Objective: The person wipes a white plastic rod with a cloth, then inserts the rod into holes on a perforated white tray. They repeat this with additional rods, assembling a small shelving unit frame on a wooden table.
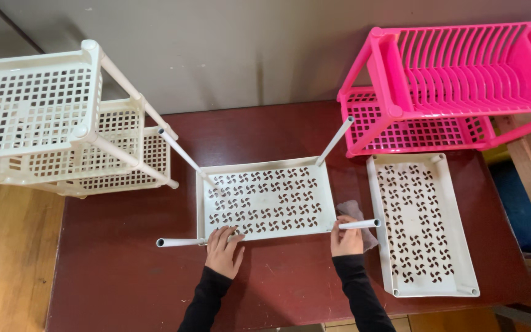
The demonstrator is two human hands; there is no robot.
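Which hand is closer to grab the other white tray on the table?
Right. The right hand holds a white pole right beside the loose white tray. The left hand rests on the middle shelf, farther away.

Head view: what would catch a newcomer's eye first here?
The bright pink dish rack at the table's far right corner stands out most. At the centre of the dark red table, both hands work on a white perforated tray with four white tubes pointing outward; the left hand rests on its near edge, the right hand grips one tube. A cream tiered shelf lies tipped at far left.
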